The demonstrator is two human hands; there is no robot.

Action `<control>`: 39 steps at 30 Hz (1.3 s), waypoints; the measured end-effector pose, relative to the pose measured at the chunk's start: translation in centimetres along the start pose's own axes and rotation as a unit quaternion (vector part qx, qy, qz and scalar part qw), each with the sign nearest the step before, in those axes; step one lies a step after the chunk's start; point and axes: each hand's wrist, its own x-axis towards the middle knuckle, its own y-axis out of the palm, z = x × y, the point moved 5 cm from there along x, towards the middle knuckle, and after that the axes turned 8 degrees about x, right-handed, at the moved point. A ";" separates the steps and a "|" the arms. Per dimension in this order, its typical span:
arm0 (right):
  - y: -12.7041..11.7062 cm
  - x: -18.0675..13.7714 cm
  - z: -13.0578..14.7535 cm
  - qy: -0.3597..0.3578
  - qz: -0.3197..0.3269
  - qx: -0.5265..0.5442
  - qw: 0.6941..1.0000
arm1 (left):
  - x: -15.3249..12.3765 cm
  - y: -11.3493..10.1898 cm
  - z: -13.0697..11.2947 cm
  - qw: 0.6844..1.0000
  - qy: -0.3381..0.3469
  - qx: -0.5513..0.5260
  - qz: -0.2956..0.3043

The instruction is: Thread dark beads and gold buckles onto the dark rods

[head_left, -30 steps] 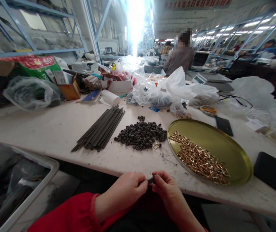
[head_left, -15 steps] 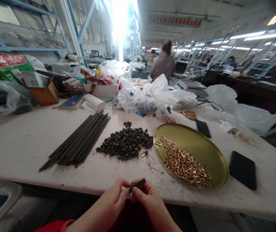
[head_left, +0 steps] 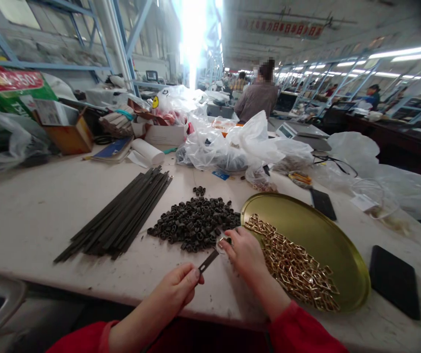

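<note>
My left hand (head_left: 184, 284) is closed, pinching a dark flat strip (head_left: 208, 262) with a small slot near its held end. The strip slants up and right over the table edge area. My right hand (head_left: 245, 252) reaches to the table beside the pile of small dark loops (head_left: 196, 223); its thumb and finger are apart around a small gold-coloured buckle (head_left: 222, 240). Whether they touch it is blurred. Just to the right, a round gold tray (head_left: 302, 215) carries a heap of gold rectangular buckles (head_left: 299, 267).
A bundle of long dark strips (head_left: 118, 215) lies on the left. Clear plastic bags (head_left: 232, 147) crowd the back, near a paper roll (head_left: 147, 151). A black flat object (head_left: 394, 279) lies right of the tray. A person (head_left: 258, 98) is farther back.
My right hand has left the strip and moved up and right to the gold buckle by the loops. My left hand keeps the strip, now more exposed. The view has shifted slightly.
</note>
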 end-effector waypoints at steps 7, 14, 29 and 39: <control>1.2 0.0 -0.5 0.001 0.035 -0.063 0.997 | -0.5 0.4 1.0 0.999 -0.013 0.036 -0.004; 0.6 -0.1 0.6 -0.003 0.017 -0.078 0.997 | -1.8 0.4 0.4 0.998 0.031 0.041 -0.042; -0.1 -4.2 4.4 -0.077 0.044 0.151 0.985 | -3.4 -0.9 -1.4 0.980 0.113 0.108 -0.123; 0.8 -7.8 7.0 0.071 0.135 0.596 0.788 | -3.8 -0.5 -1.6 0.984 0.068 0.118 -0.116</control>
